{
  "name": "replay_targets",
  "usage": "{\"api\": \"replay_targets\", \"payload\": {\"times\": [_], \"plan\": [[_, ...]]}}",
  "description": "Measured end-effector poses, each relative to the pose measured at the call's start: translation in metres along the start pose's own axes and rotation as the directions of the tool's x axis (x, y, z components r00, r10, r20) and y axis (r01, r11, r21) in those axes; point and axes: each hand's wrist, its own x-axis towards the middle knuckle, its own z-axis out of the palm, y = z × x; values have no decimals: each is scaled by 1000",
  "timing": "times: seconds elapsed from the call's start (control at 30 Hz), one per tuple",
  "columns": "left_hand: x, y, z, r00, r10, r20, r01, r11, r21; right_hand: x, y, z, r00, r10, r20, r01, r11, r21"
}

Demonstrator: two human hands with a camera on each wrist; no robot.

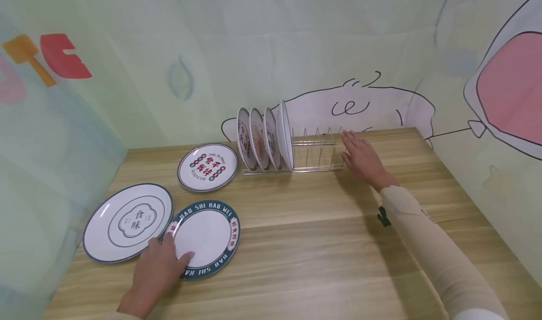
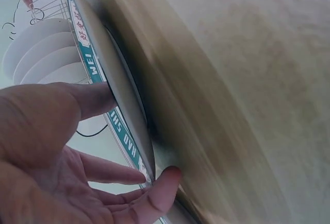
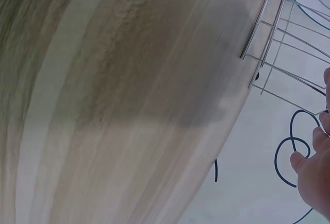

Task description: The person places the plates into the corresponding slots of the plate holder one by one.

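Pinches green-rim plate (image 1: 207, 237) at its 8 o'clock edge w/ L hand (image 1: 156, 268), w/ thumb on top. Has it approx 7 o'clock in head view. Has R hand (image 1: 363, 157) well apart from L, w/ straight fingers at 3 o'clock end of wire rack (image 1: 313, 143); can't tell if touching. Has 4 plates (image 1: 271, 139) up on edge in rack's 9 o'clock half. Has big plate (image 1: 129, 221) just at green-rim plate's 9 o'clock.
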Motion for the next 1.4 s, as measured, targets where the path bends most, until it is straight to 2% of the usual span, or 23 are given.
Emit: {"api": "replay_targets", "payload": {"times": [0.17,0.33,0.47,0.63,0.8,0.9,1.0,1.07,1.2,1.3,1.4], "plan": [[5,5,3,1000,0,22,1,999,-41,-1,0,0,1000,1,-8,-1,1000,3],[16,8,6,995,-39,88,49,993,-105,0,0,0,1000,-10,-18,10,1000,3],[24,5,8,992,-47,121,70,979,-192,-1,-1,0,999,-16,-27,17,1000,13],[26,0,8,984,-52,171,113,925,-364,-1,-1,0,1000,-8,-26,9,1000,26],[25,0,5,983,-41,180,121,878,-463,0,1,1,1000,3,-20,-3,999,41],[25,0,0,985,-31,169,113,856,-505,0,2,2,1000,5,-22,-4,999,53],[21,3,-8,992,-10,123,75,841,-536,1,2,2,1000,6,-24,-5,999,53],[18,7,-13,997,1,79,41,845,-534,1,2,3,1000,9,-24,-8,999,52],[8,19,-27,1000,14,23,-1,871,-492,1,2,4,999,3,-32,-1,999,53],[-1,32,-37,1000,22,-2,-20,897,-441,1,1,4,999,0,-40,2,998,56],[-11,47,-46,997,53,-51,-69,925,-374,1,0,3,999,12,-31,-10,998,64]]}}
